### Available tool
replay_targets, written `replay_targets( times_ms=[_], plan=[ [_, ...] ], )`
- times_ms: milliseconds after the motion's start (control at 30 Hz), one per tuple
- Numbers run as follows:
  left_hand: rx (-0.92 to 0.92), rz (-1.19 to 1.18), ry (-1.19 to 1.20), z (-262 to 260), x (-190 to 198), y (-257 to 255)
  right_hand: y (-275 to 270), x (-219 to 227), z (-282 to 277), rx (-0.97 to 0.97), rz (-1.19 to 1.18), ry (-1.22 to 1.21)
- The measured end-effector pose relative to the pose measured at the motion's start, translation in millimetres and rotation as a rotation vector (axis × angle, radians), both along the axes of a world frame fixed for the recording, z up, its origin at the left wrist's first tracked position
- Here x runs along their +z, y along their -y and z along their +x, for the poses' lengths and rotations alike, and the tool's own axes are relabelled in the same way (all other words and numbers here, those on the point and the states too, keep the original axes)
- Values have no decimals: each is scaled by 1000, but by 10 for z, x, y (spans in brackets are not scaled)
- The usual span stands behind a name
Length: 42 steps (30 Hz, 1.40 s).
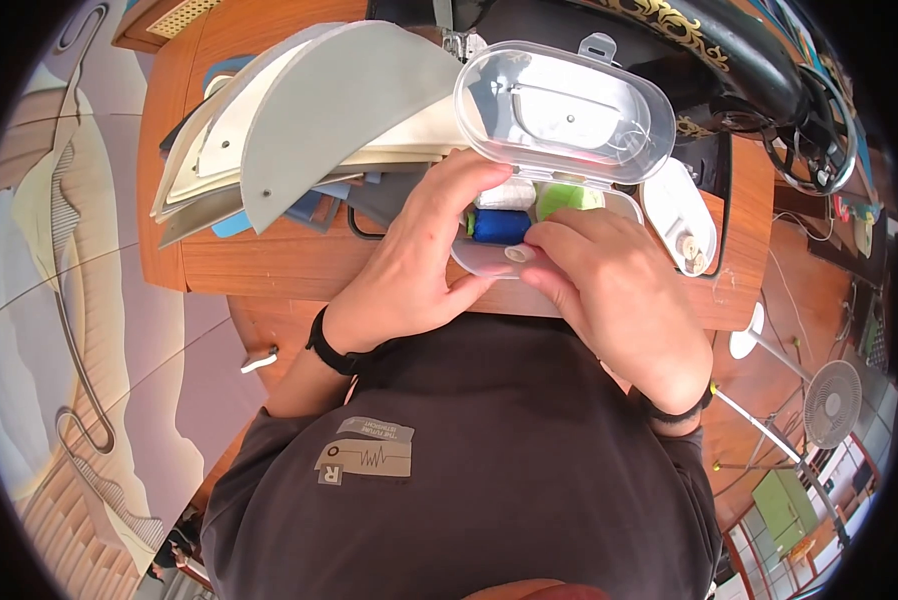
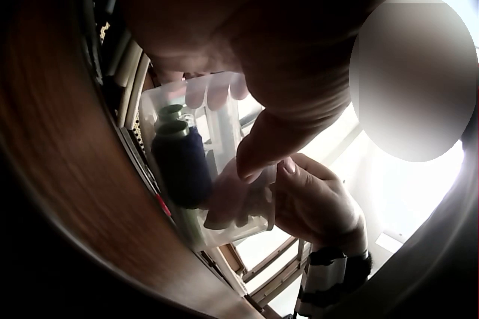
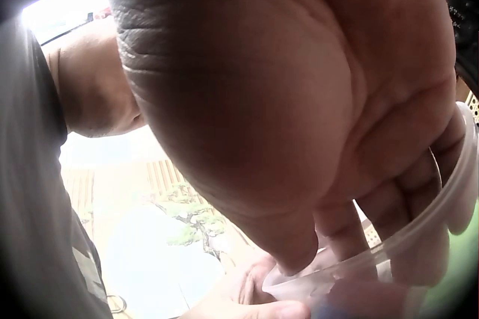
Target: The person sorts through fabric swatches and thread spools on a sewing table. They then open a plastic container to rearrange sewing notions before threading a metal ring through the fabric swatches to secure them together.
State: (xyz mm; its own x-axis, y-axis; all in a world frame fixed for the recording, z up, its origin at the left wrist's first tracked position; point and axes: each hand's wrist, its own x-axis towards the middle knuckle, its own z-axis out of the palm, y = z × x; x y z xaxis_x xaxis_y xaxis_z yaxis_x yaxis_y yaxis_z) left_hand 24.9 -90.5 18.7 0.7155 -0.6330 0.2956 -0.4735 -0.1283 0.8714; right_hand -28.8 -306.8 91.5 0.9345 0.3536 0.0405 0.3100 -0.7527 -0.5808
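Observation:
In the head view, my left hand (image 1: 409,265) grips the left end of a clear oval box (image 1: 481,267), its thumb at the front wall. The box's transparent lid (image 1: 654,125) stands tilted back. Inside lie a blue thread spool (image 1: 501,227), white thread (image 1: 506,193), green thread (image 1: 569,200) and a small pale round piece (image 1: 518,254). My right hand (image 1: 619,290) has its fingers inside the box and its thumb at the front rim. Through the wall in the left wrist view, right fingers (image 2: 224,203) show beside the dark spool (image 2: 183,173); fingertips are partly hidden.
Grey and cream curved sheets (image 1: 349,110) are stacked on the wooden table (image 1: 204,270) at left. Behind the box stands a black sewing machine (image 1: 759,60). A white oval case (image 1: 674,200) with small round pieces lies to the right, and a fan (image 1: 832,403) stands beyond.

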Motion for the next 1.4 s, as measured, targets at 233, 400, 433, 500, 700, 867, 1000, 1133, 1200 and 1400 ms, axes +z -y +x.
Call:
replay_targets(
  times_ms=[233, 400, 433, 500, 700, 867, 1000, 1133, 1200, 1400],
  plan=[
    [25, -4, 24, -25, -20, -3, 32, 26, -58, -16, 15, -147],
    [70, 34, 87, -91, -62, -79, -78, 2, -84, -60, 41, -55],
    [79, -33, 87, -111, -121, -63, -115, 17, -93, -71, 34, -75],
    [86, -27, 153, -130, -67, -71, -168, 29, -101, -61, 53, -63],
    [84, -56, 162, -238, -45, -89, -247, -54, -83, -35, 115, -68],
    [154, -20, 137, -291, -135, -225, -292, -60, -56, 21, 175, -116],
    [204, -22, 170, -276, -194, -275, -374, -110, -44, 34, 296, -74],
    [250, 6, 132, -283, -186, -254, -434, -165, -56, -19, 348, -49],
    [258, -3, 119, -274, -162, -229, -466, -182, -75, -56, 369, -23],
    [249, 0, 79, -277, -116, -190, -420, -185, -41, -31, 418, -72]
  ],
)
